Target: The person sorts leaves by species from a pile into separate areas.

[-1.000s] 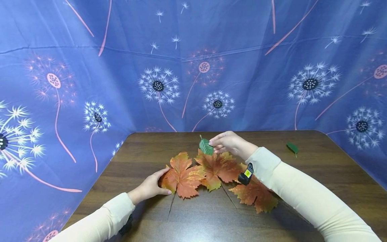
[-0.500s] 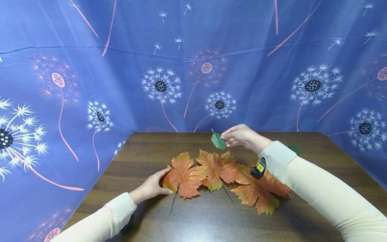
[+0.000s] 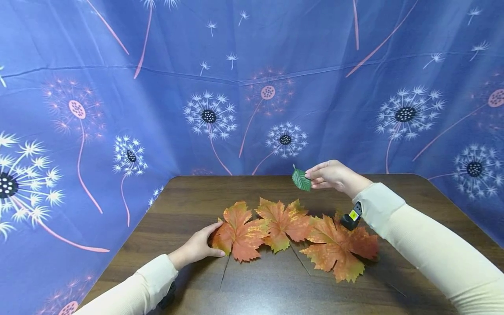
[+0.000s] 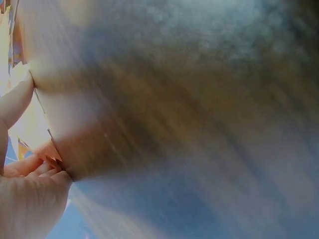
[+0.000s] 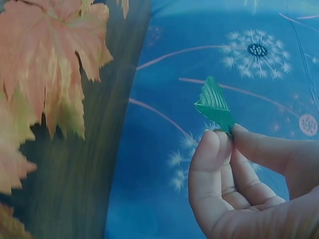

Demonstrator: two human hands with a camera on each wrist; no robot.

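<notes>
Three orange maple leaves with dark thin stems lie in a row on the brown table: a left leaf (image 3: 241, 234), a middle leaf (image 3: 284, 223) and a right leaf (image 3: 334, 247). My left hand (image 3: 197, 245) holds the left leaf by its outer edge, thumb low and fingers at the side; some fingers are hidden. Above the back of the table, my right hand (image 3: 332, 177) pinches a small green leaf (image 3: 301, 180) between thumb and fingertips. That green leaf (image 5: 215, 105) sticks out past the fingertips in the right wrist view.
The wood table (image 3: 189, 197) reaches back to a blue dandelion-print cloth (image 3: 252, 131). My right forearm (image 3: 425, 245) crosses over the table's right side, above part of the right maple leaf.
My right hand has carried the green leaf right and upward, away from the maple leaves. The left hand stays put. A second green leaf at the back right is now hidden behind the right arm.
</notes>
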